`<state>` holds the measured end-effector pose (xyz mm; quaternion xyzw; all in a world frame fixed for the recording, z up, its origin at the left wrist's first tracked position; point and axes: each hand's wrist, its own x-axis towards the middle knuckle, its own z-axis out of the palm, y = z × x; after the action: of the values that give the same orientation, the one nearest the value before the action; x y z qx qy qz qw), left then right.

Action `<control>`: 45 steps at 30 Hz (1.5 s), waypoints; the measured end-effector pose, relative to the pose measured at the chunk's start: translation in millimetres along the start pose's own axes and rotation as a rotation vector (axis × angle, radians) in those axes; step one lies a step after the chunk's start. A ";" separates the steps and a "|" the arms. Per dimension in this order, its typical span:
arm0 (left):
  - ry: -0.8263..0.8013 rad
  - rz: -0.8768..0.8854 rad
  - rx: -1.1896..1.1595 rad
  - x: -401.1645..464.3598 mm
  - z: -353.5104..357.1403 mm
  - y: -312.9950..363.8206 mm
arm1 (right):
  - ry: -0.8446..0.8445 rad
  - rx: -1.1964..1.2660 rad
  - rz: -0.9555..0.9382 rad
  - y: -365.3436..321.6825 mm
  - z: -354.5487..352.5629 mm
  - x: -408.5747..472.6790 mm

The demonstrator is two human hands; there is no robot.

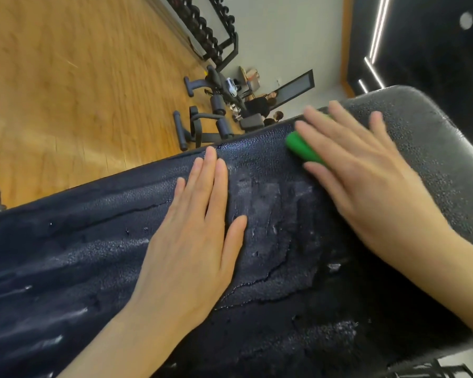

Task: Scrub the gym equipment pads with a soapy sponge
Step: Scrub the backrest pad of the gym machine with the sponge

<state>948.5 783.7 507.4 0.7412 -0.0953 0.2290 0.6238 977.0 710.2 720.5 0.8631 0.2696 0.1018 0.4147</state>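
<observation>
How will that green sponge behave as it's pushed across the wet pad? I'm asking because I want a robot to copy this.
The green sponge probably squashes easily: the right hand presses it flat-fingered. On the pad, streaked with soapy film, it likely slides readily and could slip out. It looks light and won't roll.

Green sponge (302, 148) mostly hidden under blurred right hand (366, 175).

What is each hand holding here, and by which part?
The right hand presses flat on top of the green sponge. The left hand holds nothing, resting flat on the pad.
</observation>
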 end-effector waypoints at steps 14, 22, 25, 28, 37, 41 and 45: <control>0.023 0.027 0.002 1.5 2.8 -0.9 | 0.035 -0.073 0.049 -32.1 14.9 8.1; 0.040 0.014 -0.003 -0.4 4.0 -2.6 | 0.028 -0.070 0.046 -6.8 4.9 -4.3; 0.037 0.017 -0.021 0.1 5.3 -2.3 | 0.062 -0.093 0.032 -36.4 18.8 -0.5; 0.016 0.014 -0.046 -3.6 0.0 -3.1 | 0.010 -0.071 -0.141 -59.3 33.5 -0.7; 0.060 0.104 0.038 -30.6 11.7 6.4 | 0.079 -0.086 0.005 -56.9 25.8 -12.8; 0.056 0.091 0.060 -29.9 11.4 5.4 | 0.026 -0.071 -0.071 -38.0 18.8 -22.2; 0.033 0.078 0.060 -30.6 7.4 7.2 | 0.067 -0.060 0.121 -18.4 1.5 -32.4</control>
<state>920.3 770.6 498.8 0.7515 -0.1068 0.2682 0.5932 943.5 700.8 707.0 0.8611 0.2275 0.1635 0.4244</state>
